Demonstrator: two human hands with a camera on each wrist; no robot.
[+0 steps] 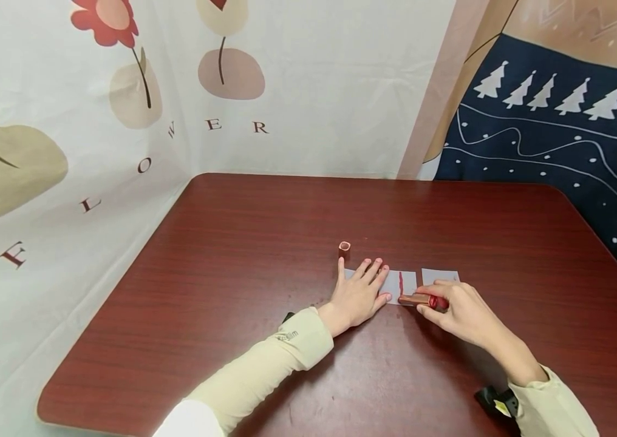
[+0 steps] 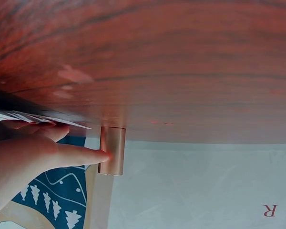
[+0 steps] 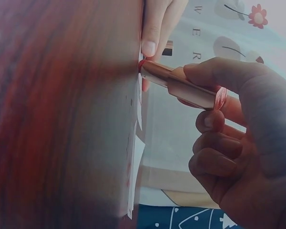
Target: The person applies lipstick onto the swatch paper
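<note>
My right hand [image 1: 464, 309] pinches a lipstick [image 1: 416, 300] with a copper-coloured case. In the right wrist view the lipstick [image 3: 188, 86] tilts down, its red tip at the paper's surface. A red line [image 1: 401, 283] runs across the white paper [image 1: 409, 280] just above the tip. Spread flat, my left hand [image 1: 356, 298] presses on the left part of that paper. Its little finger reaches the copper lipstick cap [image 1: 344, 249], which stands upright; in the left wrist view this fingertip overlaps the cap [image 2: 112, 151].
A second piece of white paper [image 1: 439, 276] lies just right of the marked one, partly behind the right hand. The brown wooden table [image 1: 221, 255] meets a printed cloth wall [image 1: 314, 145] at the back. Dark cloth with white trees [image 1: 549, 133] hangs at the right.
</note>
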